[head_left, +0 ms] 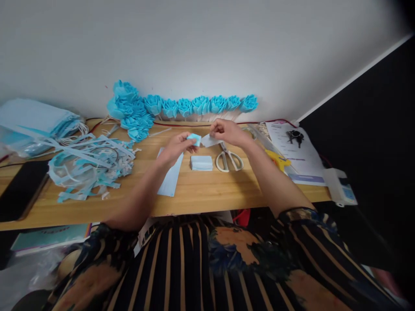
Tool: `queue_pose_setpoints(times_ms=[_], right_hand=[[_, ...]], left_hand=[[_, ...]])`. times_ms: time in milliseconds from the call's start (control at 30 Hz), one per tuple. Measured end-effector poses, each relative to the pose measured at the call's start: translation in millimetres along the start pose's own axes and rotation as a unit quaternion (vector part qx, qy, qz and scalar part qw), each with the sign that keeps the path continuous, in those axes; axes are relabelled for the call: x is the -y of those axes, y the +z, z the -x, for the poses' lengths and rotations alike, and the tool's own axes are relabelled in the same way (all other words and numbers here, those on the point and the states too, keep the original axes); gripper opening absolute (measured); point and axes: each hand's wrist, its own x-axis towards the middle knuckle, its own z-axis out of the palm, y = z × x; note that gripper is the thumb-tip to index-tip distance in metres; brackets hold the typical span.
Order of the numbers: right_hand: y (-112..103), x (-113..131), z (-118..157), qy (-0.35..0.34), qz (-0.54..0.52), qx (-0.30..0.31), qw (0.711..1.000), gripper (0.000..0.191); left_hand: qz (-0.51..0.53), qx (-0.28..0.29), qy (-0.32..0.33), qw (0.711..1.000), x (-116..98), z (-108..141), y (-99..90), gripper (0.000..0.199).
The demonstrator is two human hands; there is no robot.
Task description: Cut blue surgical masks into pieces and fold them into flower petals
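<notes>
Between the fingers of my left hand (179,146) is a small blue folded piece of fabric (194,139). My right hand (227,131) pinches a pale, thin sheet piece (209,140) by its upper edge, close beside the blue piece. Whether the two pieces touch, I cannot tell. Below them lies a small stack of pale blue cut pieces (201,163). White-handled scissors (229,160) rest right of the stack, their blades partly hidden under my right hand. A flat pale blue sheet (171,178) lies under my left forearm.
Blue fabric flowers (184,107) line the wall. On the left are a heap of cut strips (94,166), packed face masks (39,121) and a phone (22,188). Rightward lie a yellow tool (278,160), a printed paper (293,151), keys (295,137) and a white device (340,186).
</notes>
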Motion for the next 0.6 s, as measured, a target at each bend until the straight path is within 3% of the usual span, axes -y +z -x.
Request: queue_pose_setpoints(times_ms=[100,233,433,600], right_hand=[[-1,4,26,0.029,-0.159,0.011,0.987,0.031],[24,6,50,0.052,-0.261,0.019,0.964,0.038],[67,-6,61,0.087,-0.246,-0.04,0.964,0.036],[82,-5,66,0.093,-0.204,-0.113,0.968,0.03]], left_hand=[[0.057,-0.097,-0.014,0.994,0,-4,-1.3,0.02],[0.06,-0.132,-0.034,0.989,1,-4,0.5,0.02],[0.032,-0.112,-0.034,0.993,2,-2,3.9,0.015],[0.002,-0.095,-0.025,0.995,1,-1,7.7,0.017]])
